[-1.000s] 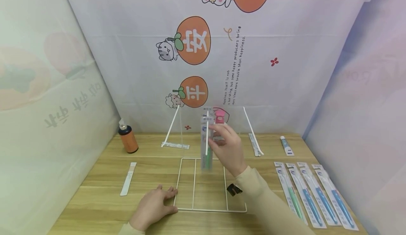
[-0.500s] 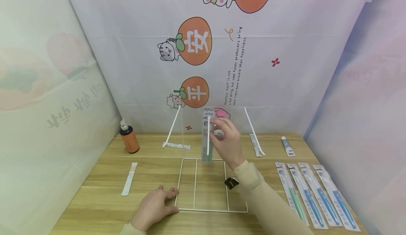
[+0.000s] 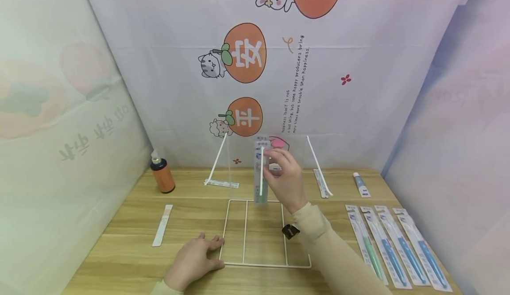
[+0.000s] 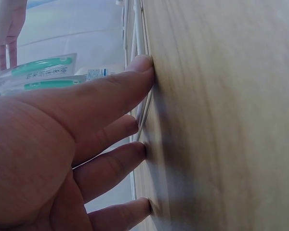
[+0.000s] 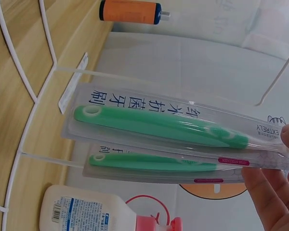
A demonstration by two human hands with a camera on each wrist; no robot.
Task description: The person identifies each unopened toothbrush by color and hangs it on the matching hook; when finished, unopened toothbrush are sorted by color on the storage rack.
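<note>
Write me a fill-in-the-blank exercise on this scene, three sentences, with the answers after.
1. The right hand holds up a packaged toothbrush whose handle is ____ in colour.
2. The left hand lies flat on the wooden table, its fingertips at the white ____ frame.
3. At the table's back left stands an ____ bottle with a dark cap.

Missing words: green; wire; orange

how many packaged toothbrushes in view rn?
6. Four lie flat in a row on the table's right side; two green ones are upright at the rack, the right hand pinching them. More may be hidden.
</note>
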